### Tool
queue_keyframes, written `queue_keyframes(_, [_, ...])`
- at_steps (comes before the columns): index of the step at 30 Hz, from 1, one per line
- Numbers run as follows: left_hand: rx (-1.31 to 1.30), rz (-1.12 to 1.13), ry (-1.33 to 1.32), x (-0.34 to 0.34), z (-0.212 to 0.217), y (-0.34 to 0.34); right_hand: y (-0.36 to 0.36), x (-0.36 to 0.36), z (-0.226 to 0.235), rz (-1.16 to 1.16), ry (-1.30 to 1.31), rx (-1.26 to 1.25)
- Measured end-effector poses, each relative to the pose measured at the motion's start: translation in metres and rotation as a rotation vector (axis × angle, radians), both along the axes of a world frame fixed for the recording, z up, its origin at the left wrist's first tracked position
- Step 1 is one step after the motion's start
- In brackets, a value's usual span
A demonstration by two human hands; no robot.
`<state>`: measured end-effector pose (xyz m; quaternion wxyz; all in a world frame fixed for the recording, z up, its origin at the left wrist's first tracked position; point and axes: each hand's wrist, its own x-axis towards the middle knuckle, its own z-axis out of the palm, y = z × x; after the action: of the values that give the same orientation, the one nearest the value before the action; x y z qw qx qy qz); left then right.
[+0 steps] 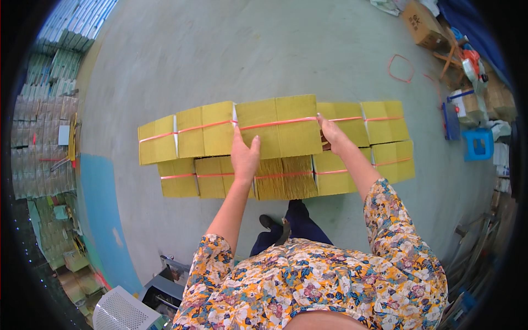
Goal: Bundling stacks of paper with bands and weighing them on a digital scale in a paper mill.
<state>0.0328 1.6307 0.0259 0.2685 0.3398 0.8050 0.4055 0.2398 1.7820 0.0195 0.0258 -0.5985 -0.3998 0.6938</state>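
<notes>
Many stacked packs (47, 126) fill your far left; beside them come a blue patch (102, 203) on the grey floor (176, 49) and, lower down, a white perforated cover (124, 311); across the floor before you stretch two rows of yellow bundles, a far row (157, 146) and a near row (214, 184) lying alongside each other; your left hand (245, 157), thumb and fingers apart, grasps the left end of the held bundle (286, 132), which sits mid-length in the far row, a red strap (264, 125) across its face; just below it is a ragged-faced bundle (283, 181) in the near row; your right hand (334, 136) grasps the held bundle's right end, some fingers partly hidden; farther right, a red loop (400, 69) lies near a cardboard box (421, 25); a blue stool (478, 144) stands beyond.
</notes>
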Motion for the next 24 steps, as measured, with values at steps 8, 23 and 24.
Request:
queue_keyframes(8, [0.061,-0.048,0.411,0.031,-0.002,-0.018,0.013,0.015,-0.051,0.126,0.013,0.145])
queue_keyframes(23, [0.218,0.541,-0.535,0.03,-0.051,-0.031,-0.02,-0.004,-0.013,-0.038,0.125,0.194])
queue_keyframes(24, [0.218,0.567,-0.516,0.03,-0.053,-0.025,-0.017,-0.001,-0.02,-0.045,0.144,0.238])
